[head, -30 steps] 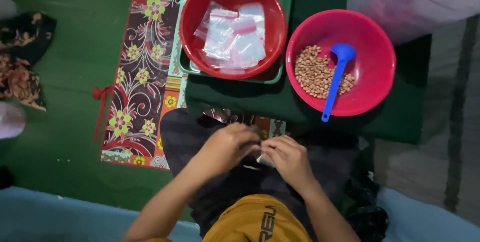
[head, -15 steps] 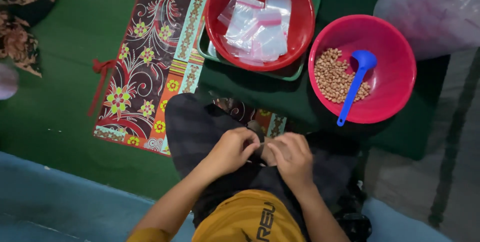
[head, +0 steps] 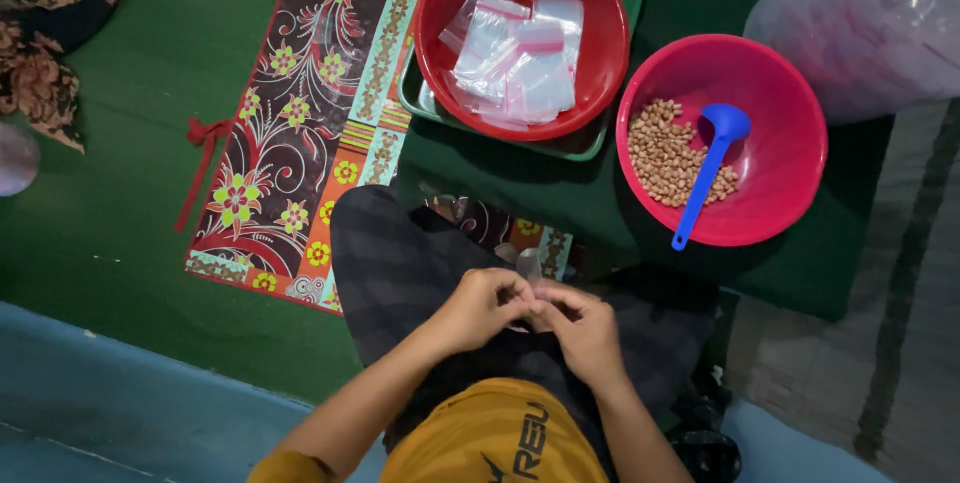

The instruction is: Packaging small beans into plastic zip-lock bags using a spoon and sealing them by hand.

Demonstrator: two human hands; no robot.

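My left hand [head: 484,305] and my right hand [head: 583,325] meet over my lap, fingertips pinched together on a small clear plastic bag [head: 529,265] that sticks up between them. Ahead of them a pink bowl [head: 790,158] holds brown peanuts [head: 665,154] and a blue scoop [head: 708,171]. To its left a red bowl [head: 600,53] holds several small clear zip bags [head: 515,56] with pink strips. The red bowl stands on a green tray [head: 577,147].
A patterned floral mat [head: 300,113] lies on the green floor covering at the left. A large clear plastic sack [head: 870,18] sits at the top right. Dark patterned cloth [head: 45,33] lies at the far left.
Both hands have drawn closer together and slightly nearer my body, and the small bag's top now shows above the fingers. The view shifted a little since a second ago.
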